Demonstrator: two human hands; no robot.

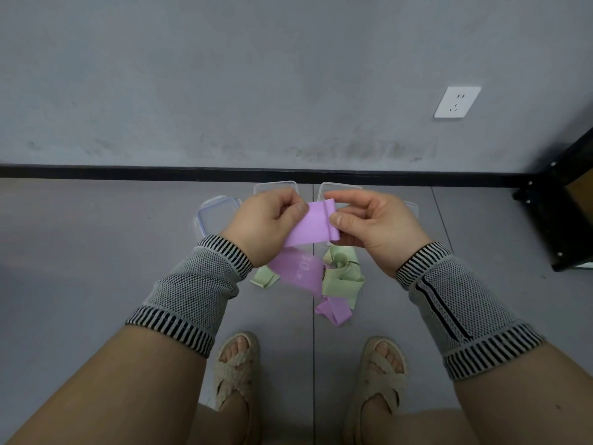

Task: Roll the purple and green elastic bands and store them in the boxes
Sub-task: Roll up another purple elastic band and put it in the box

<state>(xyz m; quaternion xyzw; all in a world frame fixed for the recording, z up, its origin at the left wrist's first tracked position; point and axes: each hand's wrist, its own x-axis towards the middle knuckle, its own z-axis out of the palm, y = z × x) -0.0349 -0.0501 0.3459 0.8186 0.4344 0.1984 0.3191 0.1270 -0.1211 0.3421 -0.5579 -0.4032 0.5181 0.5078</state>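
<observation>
- Above the grey floor [96, 268], at the middle of the view, we see the purple band [316, 227] stretched between both hands.
- The left hand [268, 224] pinches its left edge with thumb and curled fingers; the right hand [372, 224] pinches the right end, where a narrow fold runs across the strip.
- The held stretch runs roughly left to right, its right end tilted a little upward; the rest of the strip hangs down from the left hand to the floor, its tail lying near the person's feet.
- The green band [341, 277] lies crumpled on the floor beneath the hands, tangled with the purple tail.
- We count 2 clear boxes [275, 187] by the black skirting, partly hidden behind the hands, and a clear lid [213, 216] to their left.
- The grey wall carries a white socket [457, 101]; a black frame [558, 213] stands at the right.
- Both wrists wear knitted grey sleeves [192, 290].
</observation>
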